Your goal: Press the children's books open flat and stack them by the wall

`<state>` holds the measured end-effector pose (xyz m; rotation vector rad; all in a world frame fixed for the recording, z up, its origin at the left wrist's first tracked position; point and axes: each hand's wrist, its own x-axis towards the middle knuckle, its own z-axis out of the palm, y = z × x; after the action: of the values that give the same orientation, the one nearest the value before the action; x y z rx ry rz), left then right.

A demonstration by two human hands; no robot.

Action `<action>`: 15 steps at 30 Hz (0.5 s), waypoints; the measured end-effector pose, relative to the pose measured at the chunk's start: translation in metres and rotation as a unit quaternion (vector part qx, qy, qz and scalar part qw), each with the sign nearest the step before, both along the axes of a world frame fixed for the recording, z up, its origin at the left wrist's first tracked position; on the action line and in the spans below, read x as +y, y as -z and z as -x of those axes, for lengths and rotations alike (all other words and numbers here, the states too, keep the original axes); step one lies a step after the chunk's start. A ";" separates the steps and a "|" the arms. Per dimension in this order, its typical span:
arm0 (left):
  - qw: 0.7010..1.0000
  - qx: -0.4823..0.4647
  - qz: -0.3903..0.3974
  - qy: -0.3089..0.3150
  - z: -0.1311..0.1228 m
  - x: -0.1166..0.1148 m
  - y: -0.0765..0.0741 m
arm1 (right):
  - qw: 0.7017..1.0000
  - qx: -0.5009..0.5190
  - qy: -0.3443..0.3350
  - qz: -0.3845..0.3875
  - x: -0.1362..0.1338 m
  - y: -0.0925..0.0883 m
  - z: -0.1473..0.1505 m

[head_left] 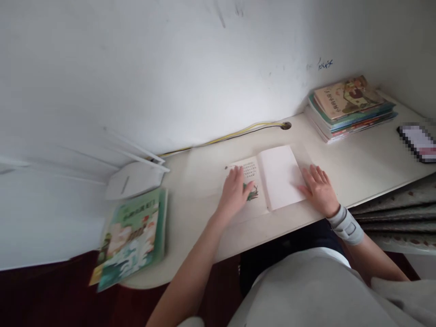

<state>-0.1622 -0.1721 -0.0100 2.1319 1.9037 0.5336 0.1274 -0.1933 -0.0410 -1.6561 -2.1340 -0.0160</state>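
Note:
A picture book lies open on the white desk in front of me. Its left page carries printed characters and a small green drawing; the right page looks blank. Flat on the left page rests my left hand, fingers stretched, covering part of the print. My right hand is spread at the book's right edge, its thumb by the page and its palm over the desk. Around my right wrist is a grey band.
At the far right stands a stack of books, near a blurred-out phone. Green picture books overhang the desk's left end, below a white router. Cables run along the wall into a round hole.

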 end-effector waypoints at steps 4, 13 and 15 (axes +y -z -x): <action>0.982 -0.131 0.008 -0.139 0.045 -0.040 0.012 | 0.997 -0.030 -0.072 -0.019 -0.003 -0.011 0.006; 0.975 -0.150 -0.020 -0.166 0.035 -0.067 0.018 | 0.933 -0.160 -0.313 0.077 0.019 -0.045 0.083; 0.977 -0.127 -0.023 -0.168 0.036 -0.065 0.019 | 0.944 -0.173 -0.266 0.096 0.020 -0.045 0.095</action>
<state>-0.1986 -0.2374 -0.0286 1.6723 2.1229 0.8783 0.0322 -0.1730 0.0042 -1.1796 -2.8743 0.0731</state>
